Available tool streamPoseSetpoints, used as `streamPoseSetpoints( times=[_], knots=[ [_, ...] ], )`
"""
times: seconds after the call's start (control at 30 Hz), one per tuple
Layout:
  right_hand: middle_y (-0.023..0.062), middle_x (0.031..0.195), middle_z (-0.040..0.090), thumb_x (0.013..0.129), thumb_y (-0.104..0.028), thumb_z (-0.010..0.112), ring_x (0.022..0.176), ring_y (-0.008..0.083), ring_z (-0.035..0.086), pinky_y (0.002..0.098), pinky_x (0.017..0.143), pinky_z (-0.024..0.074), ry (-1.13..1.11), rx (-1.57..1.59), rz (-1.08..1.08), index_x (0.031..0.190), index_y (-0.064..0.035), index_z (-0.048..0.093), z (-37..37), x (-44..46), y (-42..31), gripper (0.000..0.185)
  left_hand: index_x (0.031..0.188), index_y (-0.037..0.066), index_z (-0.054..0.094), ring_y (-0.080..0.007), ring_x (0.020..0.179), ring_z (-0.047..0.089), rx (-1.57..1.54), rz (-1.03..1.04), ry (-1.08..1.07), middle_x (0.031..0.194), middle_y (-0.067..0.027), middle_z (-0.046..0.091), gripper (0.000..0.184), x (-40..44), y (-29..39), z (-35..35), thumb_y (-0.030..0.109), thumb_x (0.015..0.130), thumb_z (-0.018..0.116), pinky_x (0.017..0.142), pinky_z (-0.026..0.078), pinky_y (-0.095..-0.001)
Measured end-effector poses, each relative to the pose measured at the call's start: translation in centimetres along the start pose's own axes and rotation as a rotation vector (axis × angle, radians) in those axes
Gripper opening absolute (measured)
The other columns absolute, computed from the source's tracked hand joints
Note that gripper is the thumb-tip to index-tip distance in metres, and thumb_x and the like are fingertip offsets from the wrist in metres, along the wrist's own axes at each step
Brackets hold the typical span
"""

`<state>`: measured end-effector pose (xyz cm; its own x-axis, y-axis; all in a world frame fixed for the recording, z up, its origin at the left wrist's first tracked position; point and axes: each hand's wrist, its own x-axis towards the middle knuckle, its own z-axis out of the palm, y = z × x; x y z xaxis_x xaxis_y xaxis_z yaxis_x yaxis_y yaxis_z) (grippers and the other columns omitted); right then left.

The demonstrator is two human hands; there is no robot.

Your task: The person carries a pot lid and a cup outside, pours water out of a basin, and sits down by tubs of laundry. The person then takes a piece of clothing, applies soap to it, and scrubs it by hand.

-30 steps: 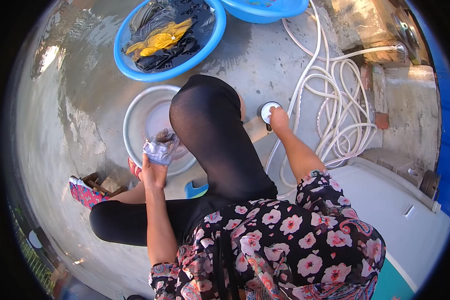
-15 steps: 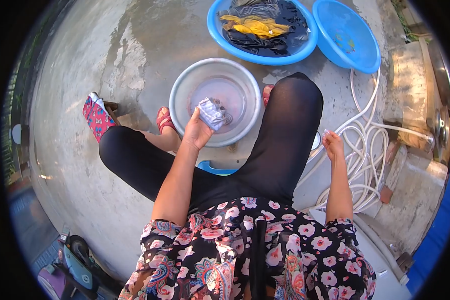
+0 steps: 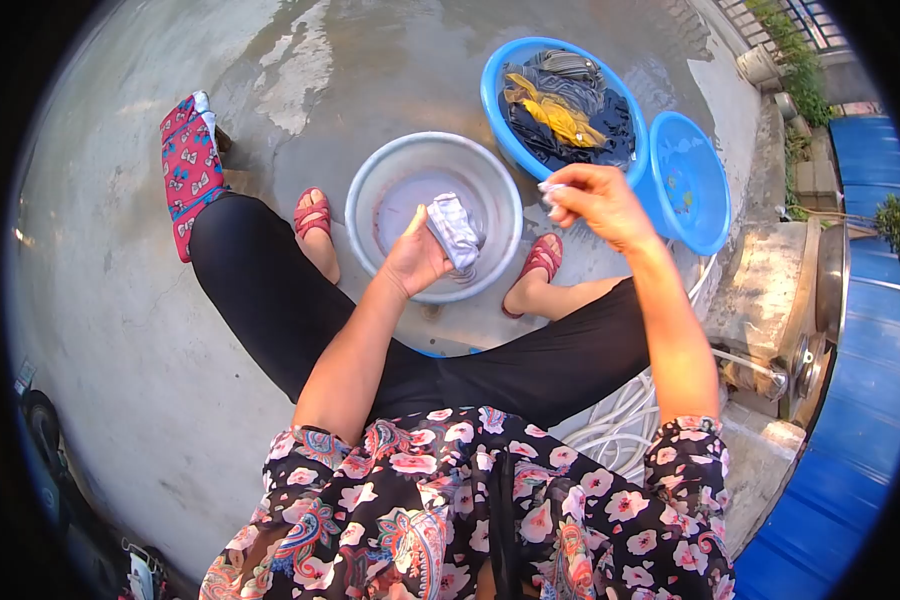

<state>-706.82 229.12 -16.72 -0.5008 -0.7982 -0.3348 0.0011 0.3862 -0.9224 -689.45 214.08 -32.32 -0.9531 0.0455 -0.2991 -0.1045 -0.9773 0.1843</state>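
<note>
My left hand holds a wet, light striped cloth over the right part of a grey-white basin. Some of the cloth hangs down inside the basin's rim. My right hand is raised to the right of that basin, its fingertips pinched on a small bit of white stuff that looks like powder. Behind this hand is the large blue tub, where dark clothes and a yellow cloth lie in water.
A smaller blue basin stands right of the tub. Coiled white hose lies by my right thigh, near a concrete block. Red sandals flank the basin. A pink patterned cloth is at the left.
My right hand has come away from the white-filled cup at the right and moved up and left, pinching white stuff. My left hand still holds the cloth. The view has turned.
</note>
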Motion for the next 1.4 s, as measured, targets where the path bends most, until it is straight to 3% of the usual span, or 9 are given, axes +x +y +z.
streamPoseSetpoints(
  times=[0.27, 0.5, 0.7, 0.83, 0.93, 1.03, 1.13, 1.3, 1.4],
  knots=[
    [0.0136, 0.092, 0.058, 0.071, -0.006, 0.055, 0.091, 0.0282, 0.054, 0.0345, 0.078, 0.0441, 0.268, -0.85, -0.651, 0.092, -0.0009, 0.059, 13.6, 5.5, 10.2, 0.022, 0.124, 0.008, 0.032, -0.026, 0.112, 0.043, -0.194, 0.118, 0.033, 0.122, -0.0111, 0.043, 0.055, 0.4, 1.3, -0.7, 0.05, 0.088, 0.025, 0.094, 0.033, -0.0426],
    [0.0136, 0.09, 0.058, 0.072, -0.009, 0.056, 0.09, 0.0297, 0.054, 0.0377, 0.074, 0.0444, 0.236, -0.889, -0.633, 0.088, -0.0006, 0.057, 14.8, 3.1, 10.4, 0.018, 0.12, 0.007, 0.037, -0.0256, 0.108, 0.045, -0.182, 0.169, 0.048, 0.116, -0.0116, 0.046, 0.053, 1.9, 0.6, -3.4, 0.047, 0.09, 0.023, 0.094, 0.034, -0.0405],
    [0.0129, 0.084, 0.058, 0.075, -0.016, 0.055, 0.084, 0.0314, 0.053, 0.042, 0.067, 0.0445, 0.195, -0.676, -0.046, 0.081, -0.007, 0.053, 13.9, 7.1, 11.5, 0.011, 0.121, 0.008, 0.038, -0.0222, 0.109, 0.045, 0.04, 0.086, 0.293, 0.118, -0.009, 0.046, 0.051, 1.7, -0.6, -2.4, 0.045, 0.09, 0.023, 0.091, 0.036, -0.038],
    [0.0142, 0.098, 0.057, 0.078, -0.018, 0.051, 0.098, 0.0312, 0.051, 0.0409, 0.075, 0.044, 0.321, -0.689, -0.039, 0.092, -0.0067, 0.056, 14.8, 6.0, 12.8, 0.019, 0.121, 0.009, 0.037, -0.0245, 0.108, 0.045, -0.058, 0.083, 0.193, 0.117, -0.0097, 0.046, 0.051, 1.2, 0.0, -1.9, 0.046, 0.09, 0.024, 0.09, 0.037, -0.0397],
    [0.0139, 0.114, 0.051, 0.081, -0.019, 0.047, 0.11, 0.0292, 0.045, 0.0397, 0.086, 0.0405, 0.408, -0.829, -0.405, 0.108, -0.0082, 0.054, 16.7, 5.0, 14.3, 0.029, 0.121, 0.009, 0.036, -0.0282, 0.107, 0.045, -0.127, 0.134, 0.158, 0.117, -0.0134, 0.045, 0.05, 1.5, 1.0, -3.5, 0.046, 0.09, 0.023, 0.092, 0.036, -0.0429],
    [0.0145, 0.12, 0.047, 0.083, -0.018, 0.045, 0.115, 0.0285, 0.041, 0.0385, 0.092, 0.0364, 0.181, -0.887, -0.379, 0.114, -0.0064, 0.051, 16.9, 3.1, 14.0, 0.034, 0.121, 0.01, 0.036, -0.0313, 0.106, 0.045, -0.072, 0.121, 0.204, 0.115, -0.0165, 0.046, 0.05, 1.5, 1.0, -3.8, 0.047, 0.09, 0.023, 0.092, 0.036, -0.0445],
    [0.0149, 0.114, 0.052, 0.085, -0.021, 0.045, 0.11, 0.0312, 0.046, 0.0395, 0.089, 0.0384, 0.288, -0.804, -0.345, 0.11, -0.0016, 0.054, 15.1, 4.4, 14.0, 0.033, 0.122, 0.01, 0.036, -0.0281, 0.108, 0.046, -0.047, 0.077, 0.14, 0.118, -0.0132, 0.046, 0.05, 1.6, 0.6, -3.6, 0.047, 0.09, 0.022, 0.09, 0.038, -0.0432],
    [0.0074, 0.091, 0.061, 0.086, -0.031, 0.049, 0.078, 0.0175, 0.057, 0.031, 0.069, 0.044, 0.255, 0.408, 0.269, 0.101, -0.0023, 0.057, 12.6, 7.4, 16.7, 0.034, 0.122, 0.012, 0.037, -0.0242, 0.109, 0.047, 0.028, 0.014, 0.154, 0.121, -0.0102, 0.045, 0.049, 0.5, 0.8, -1.9, 0.046, 0.09, 0.023, 0.088, 0.041, -0.0423],
    [0.0033, 0.076, 0.056, 0.084, -0.024, 0.053, 0.065, 0.0085, 0.05, 0.0237, 0.055, 0.0406, 0.258, 0.41, 0.188, 0.089, -0.0021, 0.057, 13.2, 7.7, 15.8, 0.023, 0.119, 0.01, 0.04, -0.0229, 0.104, 0.051, 0.084, 0.025, 0.222, 0.116, -0.0104, 0.048, 0.043, 0.5, 0.5, -1.4, 0.04, 0.091, 0.027, 0.083, 0.045, -0.0401]
  ],
)
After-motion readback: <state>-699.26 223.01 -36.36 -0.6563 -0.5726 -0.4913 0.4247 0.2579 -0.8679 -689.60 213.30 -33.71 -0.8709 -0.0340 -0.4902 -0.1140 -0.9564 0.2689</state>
